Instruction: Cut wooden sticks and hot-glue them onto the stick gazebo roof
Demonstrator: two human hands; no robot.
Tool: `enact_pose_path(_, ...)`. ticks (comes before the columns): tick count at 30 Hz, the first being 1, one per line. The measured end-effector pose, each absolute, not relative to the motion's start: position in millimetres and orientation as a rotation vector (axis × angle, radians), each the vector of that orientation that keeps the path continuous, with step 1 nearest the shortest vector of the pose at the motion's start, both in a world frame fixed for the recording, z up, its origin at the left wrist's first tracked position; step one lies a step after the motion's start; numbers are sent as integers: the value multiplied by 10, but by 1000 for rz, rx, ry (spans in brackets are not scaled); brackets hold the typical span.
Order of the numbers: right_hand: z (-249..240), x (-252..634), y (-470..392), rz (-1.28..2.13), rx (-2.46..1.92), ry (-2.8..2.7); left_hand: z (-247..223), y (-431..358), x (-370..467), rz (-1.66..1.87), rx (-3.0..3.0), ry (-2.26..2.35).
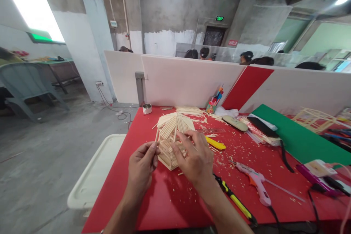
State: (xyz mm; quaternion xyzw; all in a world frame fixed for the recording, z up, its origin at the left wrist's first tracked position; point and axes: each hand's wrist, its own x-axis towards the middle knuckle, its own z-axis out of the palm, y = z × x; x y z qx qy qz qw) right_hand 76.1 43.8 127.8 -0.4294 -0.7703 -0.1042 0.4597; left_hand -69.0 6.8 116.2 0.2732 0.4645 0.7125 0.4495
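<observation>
The left forearm enters from seven o'clock, its hand aimed toward one, thumb and forefinger pinched together. The right forearm enters from five, its hand angled toward eleven, back up, fingers bent and parted.

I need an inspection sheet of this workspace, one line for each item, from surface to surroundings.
Surface: red tabletop, scattered with small chips.
Job's things: stick model, upright, roofed, between the hands.
Clutter: loose sticks behind the model; yellow-black cutter and pink glue gun at right.
Grippers: left hand pinches the model's left side; right hand is at its front, grip unclear.
Cables: glue gun's cord runs to the near edge; other cables lie on the floor.
Surroundings: white partition behind, people's heads beyond; grey chair at far left.
</observation>
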Motion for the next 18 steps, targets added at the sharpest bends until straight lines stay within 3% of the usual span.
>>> enact_pose_path(18,1177,974,543,-344,-1148,-1784,1090,99,-553,1618,760,1134)
